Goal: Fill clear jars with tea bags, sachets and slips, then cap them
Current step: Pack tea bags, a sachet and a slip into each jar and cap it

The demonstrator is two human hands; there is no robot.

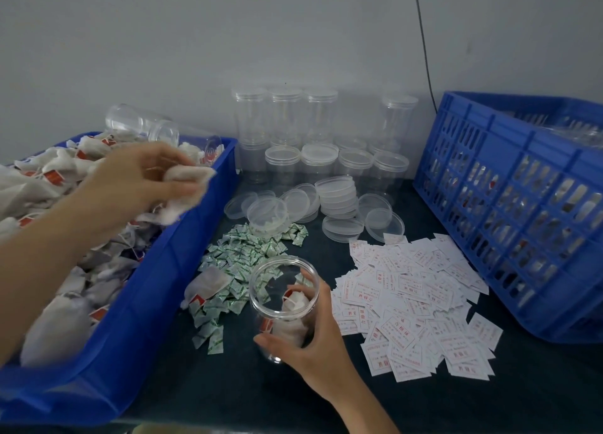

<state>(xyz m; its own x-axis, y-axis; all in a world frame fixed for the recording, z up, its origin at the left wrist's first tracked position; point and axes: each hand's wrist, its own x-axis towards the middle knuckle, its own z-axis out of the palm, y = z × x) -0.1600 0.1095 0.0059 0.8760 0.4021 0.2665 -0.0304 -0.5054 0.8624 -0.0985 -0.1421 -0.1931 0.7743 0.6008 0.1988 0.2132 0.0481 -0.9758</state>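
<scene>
Clear jar (283, 290) gripped by the right hand (310, 339); tea bags (187, 176) pinched by the left hand (137, 179)
The jar is held between sachets (233, 260) and slips (414, 290), fingers curled round it; the pinched bags are held above the blue tray (156, 287).

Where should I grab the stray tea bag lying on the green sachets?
Pinch the stray tea bag by its puffed white body, coming straight down from above. It lies flat on the green sachets, so a side entry would likely scoop those up too.

Small packing workshop: blue bin (182, 270) of tea bags (65, 322), stacked clear jars (287, 114).
</scene>
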